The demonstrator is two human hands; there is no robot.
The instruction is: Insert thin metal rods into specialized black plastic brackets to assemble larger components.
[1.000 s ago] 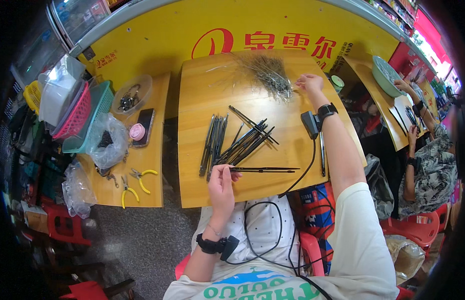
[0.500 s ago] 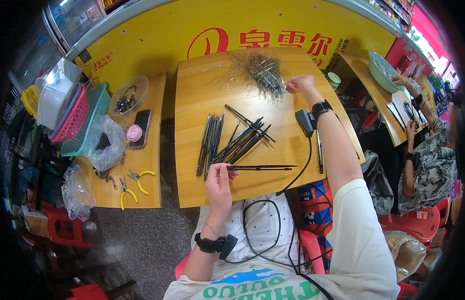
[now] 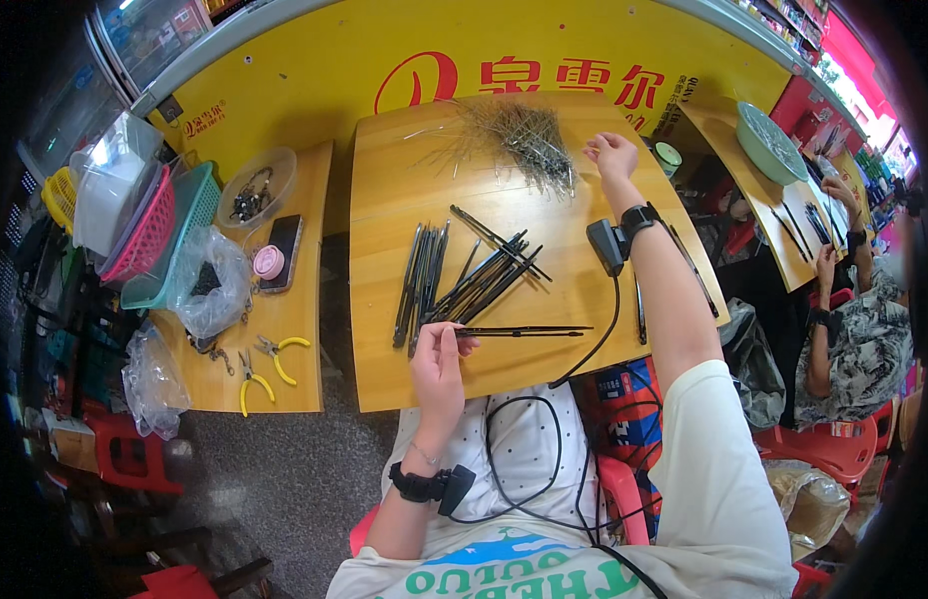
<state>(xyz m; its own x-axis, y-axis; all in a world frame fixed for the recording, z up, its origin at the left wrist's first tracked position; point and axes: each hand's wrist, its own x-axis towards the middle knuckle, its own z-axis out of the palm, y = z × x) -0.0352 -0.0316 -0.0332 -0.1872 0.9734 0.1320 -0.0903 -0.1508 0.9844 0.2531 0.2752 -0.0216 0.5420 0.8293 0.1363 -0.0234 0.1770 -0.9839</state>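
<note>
My left hand (image 3: 441, 361), at the near edge of the table, pinches a slim black rod (image 3: 529, 330) that looks split lengthwise and points right. Just beyond it lies a loose pile of similar black rods (image 3: 489, 284), with a more even row of them (image 3: 421, 272) on the left. My right hand (image 3: 614, 157) is raised at the far right, its fingers drawn together. Whatever is between those fingers is too small to make out. Beside it, to the left, is a tangled heap of thin silvery wire pieces (image 3: 537, 150).
More black rods (image 3: 691, 270) lie along the table's right edge. On the left side table are yellow-handled pliers (image 3: 281, 361), a phone (image 3: 283, 255), a plastic bag (image 3: 212, 285) and stacked baskets (image 3: 142, 232). A black cable (image 3: 612, 334) trails from my right wrist. A co-worker (image 3: 853, 344) sits at right.
My right hand has moved slightly right and away from the wire heap. My left hand stays in place with the rod. The co-worker's hand has left the green basin.
</note>
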